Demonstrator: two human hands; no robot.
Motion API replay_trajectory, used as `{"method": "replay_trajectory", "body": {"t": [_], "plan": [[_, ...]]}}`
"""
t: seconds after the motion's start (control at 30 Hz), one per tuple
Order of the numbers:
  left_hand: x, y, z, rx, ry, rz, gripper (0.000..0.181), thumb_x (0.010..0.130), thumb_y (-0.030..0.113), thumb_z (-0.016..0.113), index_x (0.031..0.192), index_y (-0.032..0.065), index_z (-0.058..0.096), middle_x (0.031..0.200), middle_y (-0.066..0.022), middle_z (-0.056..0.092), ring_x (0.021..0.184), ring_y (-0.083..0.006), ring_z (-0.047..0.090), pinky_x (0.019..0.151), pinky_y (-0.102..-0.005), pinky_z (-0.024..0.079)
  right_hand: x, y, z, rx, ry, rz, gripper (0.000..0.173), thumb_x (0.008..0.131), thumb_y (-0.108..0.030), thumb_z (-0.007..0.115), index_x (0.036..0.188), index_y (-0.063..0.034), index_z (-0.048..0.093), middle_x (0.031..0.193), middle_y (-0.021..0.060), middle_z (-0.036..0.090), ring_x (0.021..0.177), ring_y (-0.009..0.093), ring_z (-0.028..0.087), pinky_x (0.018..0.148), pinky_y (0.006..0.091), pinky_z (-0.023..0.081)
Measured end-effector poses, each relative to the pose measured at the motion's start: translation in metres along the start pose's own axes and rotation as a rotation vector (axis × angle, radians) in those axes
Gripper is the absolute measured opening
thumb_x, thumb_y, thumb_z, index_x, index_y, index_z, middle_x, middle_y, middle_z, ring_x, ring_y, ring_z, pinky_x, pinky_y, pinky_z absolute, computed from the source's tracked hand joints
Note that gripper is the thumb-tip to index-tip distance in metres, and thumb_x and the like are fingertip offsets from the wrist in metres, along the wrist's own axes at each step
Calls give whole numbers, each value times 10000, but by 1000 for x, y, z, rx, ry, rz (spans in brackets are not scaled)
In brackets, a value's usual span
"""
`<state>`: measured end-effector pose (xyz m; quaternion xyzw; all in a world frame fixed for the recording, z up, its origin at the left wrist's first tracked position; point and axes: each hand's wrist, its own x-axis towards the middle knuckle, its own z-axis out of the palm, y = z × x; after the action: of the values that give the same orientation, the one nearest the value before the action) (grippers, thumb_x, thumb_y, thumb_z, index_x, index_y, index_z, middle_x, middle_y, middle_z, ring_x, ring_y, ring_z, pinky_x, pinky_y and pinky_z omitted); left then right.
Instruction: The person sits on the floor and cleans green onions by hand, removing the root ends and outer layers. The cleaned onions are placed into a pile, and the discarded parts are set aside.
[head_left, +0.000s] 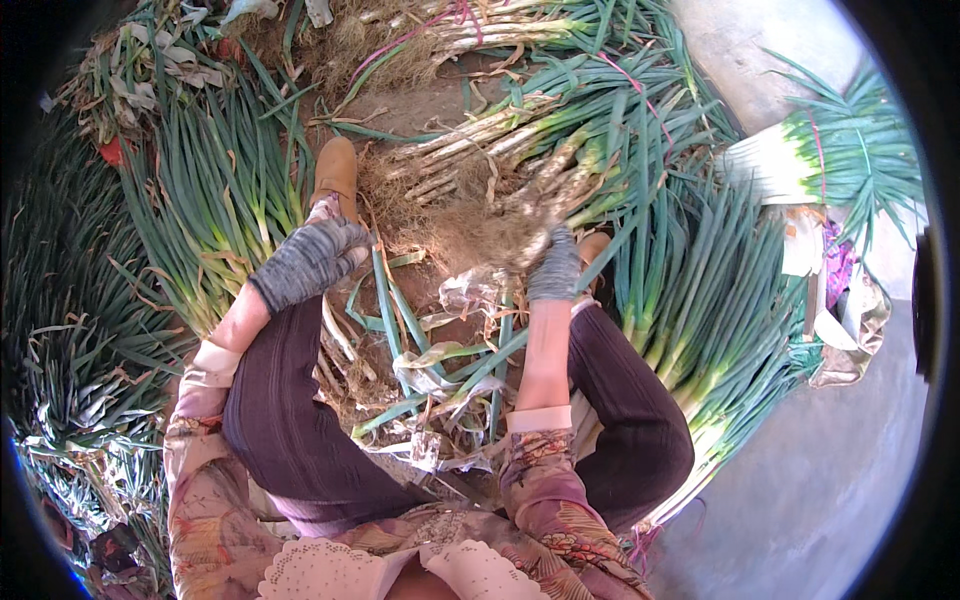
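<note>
My left hand, in a grey knitted glove, hovers over my left shin with its fingers loosely bent and nothing visible in them. My right hand, gloved the same way, is at the root end of a pile of untrimmed green onions. A soil-stained pale stem lies against its thumb side, and a green leaf crosses by the wrist. The fingertips are hidden, so whether they grip the stem is unclear. Brown, matted roots spread just left of that hand.
Peeled leaves and skins litter the ground between my legs. Green onions with clean stems lie along my right, others on my left. A tied bundle rests at the upper right, above concrete floor. My left shoe shows ahead.
</note>
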<state>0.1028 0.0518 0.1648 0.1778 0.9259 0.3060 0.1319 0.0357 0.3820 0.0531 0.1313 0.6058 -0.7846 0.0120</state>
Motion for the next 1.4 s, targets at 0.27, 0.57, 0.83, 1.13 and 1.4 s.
{"method": "replay_trajectory", "body": {"t": [0.27,0.57,0.83,1.13,1.4], "plan": [[26,108,-29,-50,-101,-216,362,850,346,470,1061,58,535,907,-159,604,869,-258,587,753,-348,440,-94,-32,34,179,220,167,188,786,-153,573,912,-14,592,845,24,577,714,119,524,616,241,433],[42,24,209,-575,37,-391,264,838,255,499,929,22,582,807,-112,592,695,-237,536,636,-333,426,-225,-46,29,123,89,377,122,809,-159,513,865,-55,545,736,27,533,641,122,517,549,281,439],[27,-24,255,336,-88,-456,444,822,382,453,1081,29,529,1080,-149,547,1026,-284,511,853,-384,393,-332,-169,14,163,-104,254,220,822,-225,539,884,-15,533,609,37,516,476,85,474,410,203,376],[18,14,227,134,97,-571,401,778,343,490,986,12,578,1002,-181,578,947,-320,552,794,-406,430,-495,-320,-52,425,-224,402,419,784,-131,566,1132,25,392,777,85,547,392,73,437,297,204,348],[10,119,124,-119,410,-265,353,786,305,524,903,-18,606,805,-200,622,688,-314,616,647,-378,498,-586,-362,-49,-102,35,-116,644,711,-142,648,1240,37,327,693,71,512,415,97,438,346,225,362]]}}
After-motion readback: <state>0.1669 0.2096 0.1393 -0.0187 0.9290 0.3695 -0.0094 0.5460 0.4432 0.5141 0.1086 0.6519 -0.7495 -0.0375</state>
